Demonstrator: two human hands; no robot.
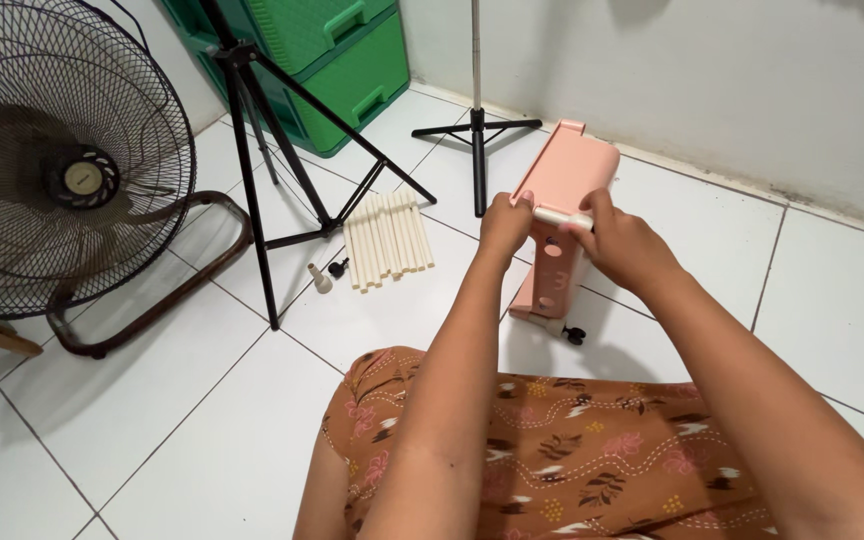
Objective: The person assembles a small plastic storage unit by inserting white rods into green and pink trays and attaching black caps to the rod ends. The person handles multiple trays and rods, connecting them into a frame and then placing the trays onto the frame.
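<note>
A pink plastic panel [572, 170] stands tilted on the white tile floor in front of me, with holes along its side and a small black caster [574, 334] at its lower end. My left hand [505, 222] grips the panel's left edge. My right hand [620, 240] is closed on a short cream tube [557, 216] that lies against the panel's side. To the left, a row of several cream tubes [387, 238] lies flat on the floor. Two small loose parts, one cream [321, 278] and one black [338, 267], lie beside them.
A large black floor fan [62, 170] stands at the left. A black tripod [282, 150] straddles the tiles near the tubes, and a second stand [477, 125] rises by the wall. Green plastic drawers [337, 60] sit in the corner. My patterned brown skirt [592, 450] covers my knees.
</note>
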